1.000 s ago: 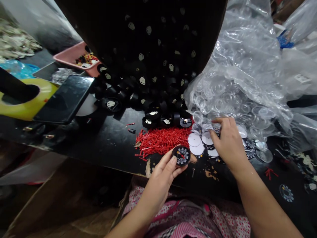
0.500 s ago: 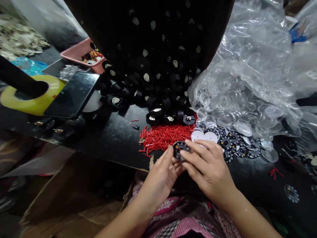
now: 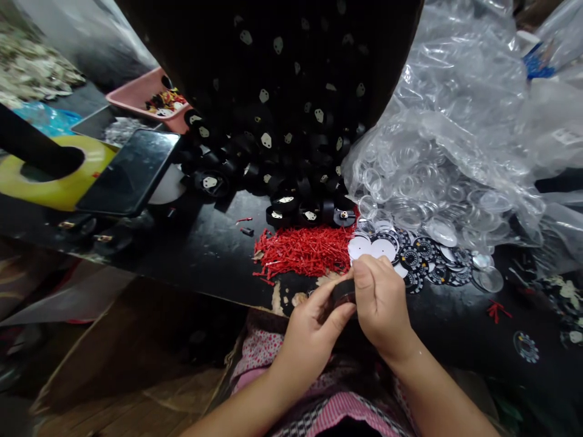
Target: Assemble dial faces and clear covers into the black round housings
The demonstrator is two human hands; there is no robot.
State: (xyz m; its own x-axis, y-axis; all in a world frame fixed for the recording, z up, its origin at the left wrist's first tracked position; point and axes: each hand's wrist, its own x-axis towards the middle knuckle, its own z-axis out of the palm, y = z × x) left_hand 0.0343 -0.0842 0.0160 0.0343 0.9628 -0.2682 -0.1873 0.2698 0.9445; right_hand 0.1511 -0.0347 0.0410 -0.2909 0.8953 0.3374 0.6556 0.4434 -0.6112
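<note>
A small round black dial gauge is tilted on its edge between my hands, its dark side wall showing and its face turned away from view. My left hand is closed round it, thumb below and fingers along the upper edge. Against the gauge's right side, my right hand is closed with curled fingers; part of its grip is hidden. Just beyond lies a heap of small red pointers. White and black printed dial discs are spread to the right of the heap.
Black round housings spill from a large dark container at the back. Clear round covers lie in a plastic bag at right. On the left are a phone, a yellow tape roll and a pink tray.
The gauge has been tipped from face-up to on edge, hiding its dial. My right hand has gone from outstretched fingers on the face to a curled grip at its side.
</note>
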